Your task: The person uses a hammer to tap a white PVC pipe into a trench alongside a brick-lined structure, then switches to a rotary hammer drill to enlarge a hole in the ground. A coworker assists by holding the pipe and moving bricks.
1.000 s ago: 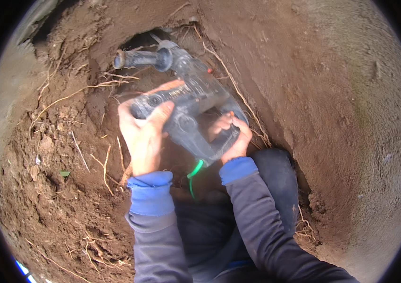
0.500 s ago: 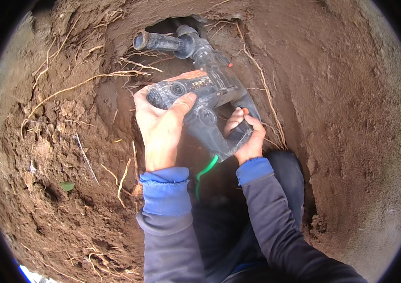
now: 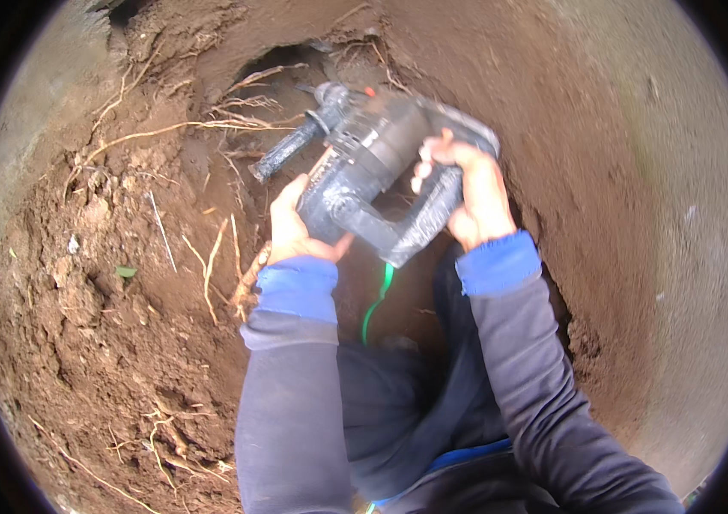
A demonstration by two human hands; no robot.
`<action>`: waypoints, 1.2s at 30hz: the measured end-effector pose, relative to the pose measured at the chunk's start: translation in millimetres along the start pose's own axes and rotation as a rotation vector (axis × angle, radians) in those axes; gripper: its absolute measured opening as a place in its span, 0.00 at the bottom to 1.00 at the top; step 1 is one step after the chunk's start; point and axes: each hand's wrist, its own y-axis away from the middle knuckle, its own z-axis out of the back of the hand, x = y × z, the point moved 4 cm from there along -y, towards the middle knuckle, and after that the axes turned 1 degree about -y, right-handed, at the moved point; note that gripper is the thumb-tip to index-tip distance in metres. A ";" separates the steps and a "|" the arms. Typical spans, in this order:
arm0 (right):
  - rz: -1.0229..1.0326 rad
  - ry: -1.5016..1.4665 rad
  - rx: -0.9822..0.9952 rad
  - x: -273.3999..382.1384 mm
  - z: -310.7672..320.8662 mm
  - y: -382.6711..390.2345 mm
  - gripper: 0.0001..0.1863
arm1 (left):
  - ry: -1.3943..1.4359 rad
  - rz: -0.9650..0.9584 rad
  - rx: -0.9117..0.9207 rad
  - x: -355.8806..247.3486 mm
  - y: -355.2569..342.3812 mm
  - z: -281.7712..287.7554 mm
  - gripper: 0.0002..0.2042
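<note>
A dusty rotary hammer drill [image 3: 381, 141], black and grey, is held between both hands over the pit. Under the motor housing, my left hand [image 3: 300, 224] supports its left side with the thumb along the casing. My right hand [image 3: 475, 188] is wrapped round the rear grip. The drill's side handle [image 3: 289, 151] sticks out toward the lower left. Its front end points up and left toward a dark hollow [image 3: 295, 62] in the soil. From the base of the grip hangs a green cord [image 3: 376, 300]. Motion slightly blurs the drill.
Brown earth walls surround me, with loose clods [image 3: 81, 295] at left. Thin roots [image 3: 171, 137] cross the soil near the hollow, and a thicker broken root [image 3: 248, 287] stands beside my left wrist. A grey, smooth wall [image 3: 707, 257] curves along the right. My legs [image 3: 415, 385] are below.
The drill has turned, its front swinging left and down out of the hollow and its rear rising to the right. Both hands have moved with it, still holding on.
</note>
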 end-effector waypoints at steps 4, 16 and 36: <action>0.088 0.205 0.150 14.5 -36.0 -1.0 0.08 | 0.182 0.072 0.164 14.0 -5.0 -1.7 0.22; 0.042 0.068 0.035 5.8 2.0 15.0 0.02 | 0.050 -0.076 0.039 29.4 -7.3 11.2 0.22; 0.121 -0.129 0.291 -0.8 5.7 14.5 0.06 | 0.070 -0.356 0.117 7.4 9.7 0.7 0.22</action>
